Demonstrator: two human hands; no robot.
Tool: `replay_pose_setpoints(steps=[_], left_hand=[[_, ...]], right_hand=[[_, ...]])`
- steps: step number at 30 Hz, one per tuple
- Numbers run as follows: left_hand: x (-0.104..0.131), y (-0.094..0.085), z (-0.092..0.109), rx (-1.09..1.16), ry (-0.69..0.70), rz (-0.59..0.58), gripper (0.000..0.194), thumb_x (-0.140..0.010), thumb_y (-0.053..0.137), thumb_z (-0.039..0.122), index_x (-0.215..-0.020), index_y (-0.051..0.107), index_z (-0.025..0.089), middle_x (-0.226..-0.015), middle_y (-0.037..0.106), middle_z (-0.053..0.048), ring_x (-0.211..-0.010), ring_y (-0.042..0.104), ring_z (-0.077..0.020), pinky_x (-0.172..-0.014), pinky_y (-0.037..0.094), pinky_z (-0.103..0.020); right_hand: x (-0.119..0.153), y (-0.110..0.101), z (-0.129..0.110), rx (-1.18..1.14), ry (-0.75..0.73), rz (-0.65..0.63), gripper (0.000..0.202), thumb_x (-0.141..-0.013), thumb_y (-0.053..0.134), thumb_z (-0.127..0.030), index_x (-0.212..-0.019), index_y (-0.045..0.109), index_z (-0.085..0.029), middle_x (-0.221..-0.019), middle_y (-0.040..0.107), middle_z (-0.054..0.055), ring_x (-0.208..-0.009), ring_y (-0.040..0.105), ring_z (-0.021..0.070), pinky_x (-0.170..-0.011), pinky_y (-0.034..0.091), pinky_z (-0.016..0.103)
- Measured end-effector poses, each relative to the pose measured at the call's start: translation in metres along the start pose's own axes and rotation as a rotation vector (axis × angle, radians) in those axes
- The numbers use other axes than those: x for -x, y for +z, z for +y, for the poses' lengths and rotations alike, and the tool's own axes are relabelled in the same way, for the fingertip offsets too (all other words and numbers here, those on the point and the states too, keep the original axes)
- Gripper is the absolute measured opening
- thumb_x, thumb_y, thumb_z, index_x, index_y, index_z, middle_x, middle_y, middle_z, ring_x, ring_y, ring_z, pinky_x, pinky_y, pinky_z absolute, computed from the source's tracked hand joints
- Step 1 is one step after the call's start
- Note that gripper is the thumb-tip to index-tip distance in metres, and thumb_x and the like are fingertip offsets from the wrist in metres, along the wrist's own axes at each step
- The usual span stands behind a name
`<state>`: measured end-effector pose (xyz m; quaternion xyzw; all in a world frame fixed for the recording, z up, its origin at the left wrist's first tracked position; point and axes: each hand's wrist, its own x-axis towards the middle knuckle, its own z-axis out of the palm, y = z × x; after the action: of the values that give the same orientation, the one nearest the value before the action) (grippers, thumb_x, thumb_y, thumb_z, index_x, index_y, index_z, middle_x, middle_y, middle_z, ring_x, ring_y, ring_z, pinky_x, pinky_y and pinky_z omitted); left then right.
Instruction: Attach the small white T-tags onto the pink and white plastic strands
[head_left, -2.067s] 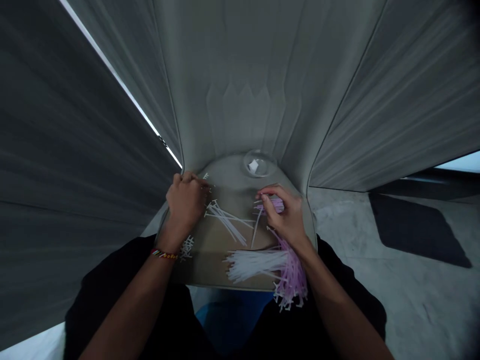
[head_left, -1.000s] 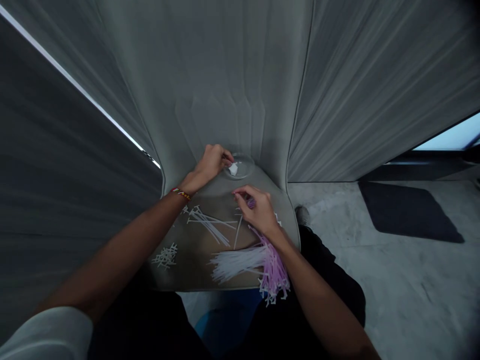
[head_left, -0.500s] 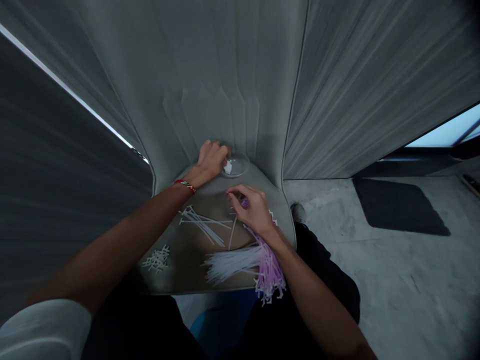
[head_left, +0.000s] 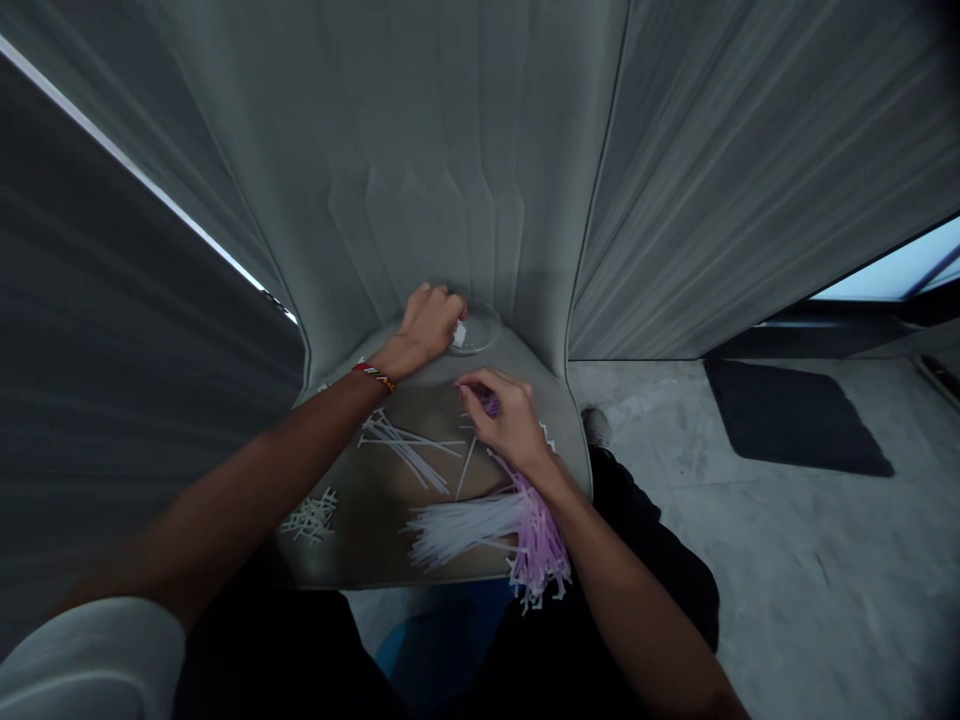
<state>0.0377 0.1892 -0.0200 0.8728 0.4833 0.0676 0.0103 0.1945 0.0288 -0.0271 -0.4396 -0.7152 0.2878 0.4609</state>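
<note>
Curled at the left rim of a clear round dish (head_left: 484, 338), my left hand (head_left: 431, 322) has its fingers closed; what they grip is hidden. A small white piece (head_left: 460, 336) shows right beside its fingertips. My right hand (head_left: 508, 415) hovers over the right side of the seat, thumb and forefinger pinched together. Something tiny and purplish is at that pinch, too small to name. Purple sticks (head_left: 490, 405) show partly behind this hand. Below the right wrist lies a bundle of thin white sticks (head_left: 457, 528) crossed by purple sticks (head_left: 538, 545) with white ends.
Several loose white sticks (head_left: 405, 445) lie mid-seat on the grey chair (head_left: 367, 555). A pile of short white pieces (head_left: 311, 517) sits at the front left. The chair's tall back (head_left: 420, 120) rises behind the dish. A dark mat (head_left: 799, 415) lies on the floor at right.
My left hand has shifted slightly right and now covers more of the white piece by the dish. The right hand keeps its pinch in nearly the same spot.
</note>
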Motion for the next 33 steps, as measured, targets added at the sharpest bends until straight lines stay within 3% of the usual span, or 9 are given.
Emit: replay_pose_setpoints(steps=[4,8,12,14,17,20,24,33], left_hand=[[0.003,-0.002,0.002,0.027,-0.004,0.012,0.027,-0.085,0.053,0.012,-0.103,0.073,0.015,-0.101,0.070,-0.016,-0.106,0.062,-0.0325,-0.098,0.039,-0.046],[0.017,-0.021,0.005,0.091,-0.044,0.069,0.030,-0.086,0.055,0.012,-0.110,0.072,0.016,-0.096,0.073,-0.013,-0.106,0.062,-0.0319,-0.099,0.041,-0.046],[0.060,-0.039,0.014,0.370,-0.110,0.237,0.024,-0.091,0.057,0.024,-0.105,0.076,0.020,-0.100,0.076,-0.007,-0.093,0.067,-0.0221,-0.089,0.050,-0.034],[0.089,-0.041,0.021,0.653,-0.185,0.303,0.020,-0.087,0.065,0.031,-0.095,0.078,0.019,-0.097,0.077,-0.006,-0.089,0.069,-0.0210,-0.081,0.053,-0.031],[0.129,-0.037,0.034,0.981,-0.252,0.294,0.018,-0.084,0.070,0.036,-0.088,0.078,0.020,-0.092,0.078,-0.005,-0.087,0.071,-0.0212,-0.078,0.056,-0.031],[0.151,-0.031,0.045,1.118,-0.306,0.275,0.014,-0.082,0.075,0.036,-0.087,0.079,0.023,-0.092,0.078,-0.004,-0.086,0.072,-0.0207,-0.078,0.058,-0.032],[0.156,-0.024,0.051,1.265,-0.358,0.262,0.020,-0.077,0.081,0.033,-0.096,0.079,0.025,-0.086,0.078,-0.002,-0.079,0.072,-0.0188,-0.074,0.059,-0.030],[0.160,-0.021,0.049,1.386,-0.386,0.279,0.017,-0.077,0.083,0.033,-0.089,0.078,0.023,-0.093,0.079,-0.004,-0.091,0.074,-0.0209,-0.083,0.061,-0.032]], right_hand=[[0.000,0.001,0.002,0.002,0.004,0.001,0.015,-0.095,0.056,-0.021,-0.099,0.070,-0.021,-0.090,0.074,0.002,-0.079,0.068,0.0160,-0.076,0.051,0.027],[0.000,0.001,0.000,-0.006,0.009,-0.006,0.014,-0.095,0.056,-0.021,-0.098,0.070,-0.021,-0.089,0.073,0.002,-0.080,0.068,0.0161,-0.076,0.050,0.027],[-0.001,0.000,-0.005,-0.008,0.021,-0.008,0.015,-0.094,0.057,-0.021,-0.096,0.071,-0.020,-0.086,0.070,0.002,-0.079,0.065,0.0162,-0.074,0.048,0.027],[-0.001,0.001,-0.008,-0.007,0.040,-0.011,0.015,-0.093,0.057,-0.022,-0.095,0.072,-0.020,-0.080,0.066,0.001,-0.073,0.061,0.0150,-0.068,0.046,0.027],[0.001,0.004,-0.011,-0.022,0.081,-0.017,0.014,-0.092,0.057,-0.022,-0.093,0.071,-0.020,-0.075,0.061,-0.001,-0.066,0.056,0.0133,-0.062,0.042,0.026],[0.004,0.006,-0.012,-0.051,0.125,-0.025,0.012,-0.091,0.058,-0.022,-0.091,0.070,-0.021,-0.073,0.059,-0.001,-0.064,0.053,0.0127,-0.059,0.040,0.025],[0.007,0.006,-0.014,-0.080,0.186,-0.040,0.010,-0.092,0.060,-0.026,-0.089,0.068,-0.020,-0.066,0.055,-0.003,-0.059,0.047,0.0119,-0.055,0.037,0.025],[0.009,0.005,-0.020,-0.068,0.217,-0.030,0.007,-0.090,0.060,-0.023,-0.085,0.065,-0.020,-0.066,0.050,-0.003,-0.061,0.047,0.0118,-0.055,0.038,0.024]])
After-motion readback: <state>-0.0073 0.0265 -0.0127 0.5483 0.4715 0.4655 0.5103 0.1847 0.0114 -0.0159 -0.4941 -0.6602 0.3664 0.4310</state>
